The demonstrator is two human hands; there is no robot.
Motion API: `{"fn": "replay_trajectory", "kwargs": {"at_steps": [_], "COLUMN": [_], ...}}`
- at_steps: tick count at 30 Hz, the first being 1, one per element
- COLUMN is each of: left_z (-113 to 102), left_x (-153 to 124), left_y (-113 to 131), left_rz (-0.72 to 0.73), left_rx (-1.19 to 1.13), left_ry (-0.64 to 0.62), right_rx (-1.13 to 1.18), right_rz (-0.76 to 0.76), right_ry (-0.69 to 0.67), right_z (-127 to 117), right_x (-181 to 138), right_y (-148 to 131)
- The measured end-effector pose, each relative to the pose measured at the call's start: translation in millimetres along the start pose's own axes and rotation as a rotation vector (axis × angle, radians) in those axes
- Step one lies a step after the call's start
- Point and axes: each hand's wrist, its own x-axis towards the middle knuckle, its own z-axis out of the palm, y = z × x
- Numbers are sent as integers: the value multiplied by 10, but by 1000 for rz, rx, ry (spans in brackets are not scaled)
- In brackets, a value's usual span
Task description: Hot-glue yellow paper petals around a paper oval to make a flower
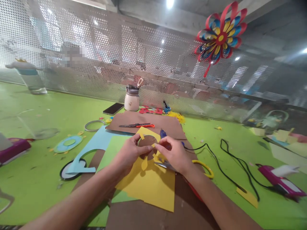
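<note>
My left hand (130, 151) and my right hand (174, 153) meet over a yellow paper sheet (148, 183) with a round hole cut in it. Both pinch the yellow edge at the hole, fingertips nearly touching. Under my right hand lie scissors with a yellow handle (203, 166); whether that hand also holds them I cannot tell. The sheet lies on brown card (153, 123) over a green sheet. A second pair of scissors with orange handles (137, 125) lies further back on the brown card.
On the green table: a light blue sheet (96, 145) with cutouts, a blue ring (68, 143), a grey ring (94, 126), a phone (113, 108), a white bottle (131, 98), a black cable (230, 159), magenta tools (279, 182) at both sides. A paper flower (220, 35) hangs on the mesh wall.
</note>
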Motion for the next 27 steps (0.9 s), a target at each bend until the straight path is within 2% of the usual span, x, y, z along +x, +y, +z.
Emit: {"fn": "replay_trajectory", "kwargs": {"at_steps": [3, 6, 11, 14, 19, 27], "left_z": [41, 62, 43, 44, 56, 30], "left_x": [-28, -34, -8, -6, -23, 4], "left_y": [21, 19, -4, 7, 39, 40], "left_rz": [3, 9, 0, 20, 56, -58], "left_rx": [-12, -16, 9, 26, 51, 102], "left_ry": [28, 42, -20, 18, 81, 47], "right_rx": [108, 145, 225, 279, 252, 205], "right_rz": [78, 109, 154, 167, 163, 166], "right_ry": [-75, -49, -36, -36, -18, -17], "right_z": [27, 42, 43, 43, 37, 63], "right_x": [11, 17, 10, 5, 2, -29], "right_y": [-17, -1, 44, 60, 62, 59]}}
